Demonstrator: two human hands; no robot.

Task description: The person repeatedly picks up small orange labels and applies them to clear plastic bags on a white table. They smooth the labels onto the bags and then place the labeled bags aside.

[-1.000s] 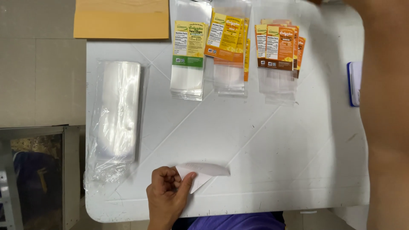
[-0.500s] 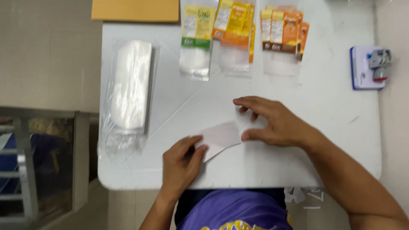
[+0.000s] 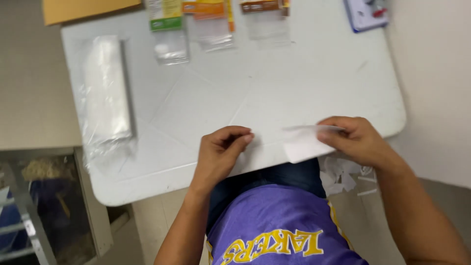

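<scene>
- One small clear pouch point(image 3: 304, 143) is pinched in the closed fingers of the right hand point(image 3: 355, 140) at the white table's point(image 3: 294, 88) near edge.
- The left hand point(image 3: 221, 152) is rested on the table with fingers curled, gripping nothing, well apart from the pouch.
- Three groups of labelled bags point(image 3: 211, 22) are seen along the far edge.
- One bundle of clear bags point(image 3: 105, 91) is laid at the left.
- One tan envelope point(image 3: 83, 7) is seen at the far left corner.

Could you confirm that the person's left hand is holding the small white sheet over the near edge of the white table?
Not quite: the head view shows the right hand holding the small white sheet over the near edge of the white table. The left hand rests on the table beside it, fingers curled, apart from the sheet.
</scene>
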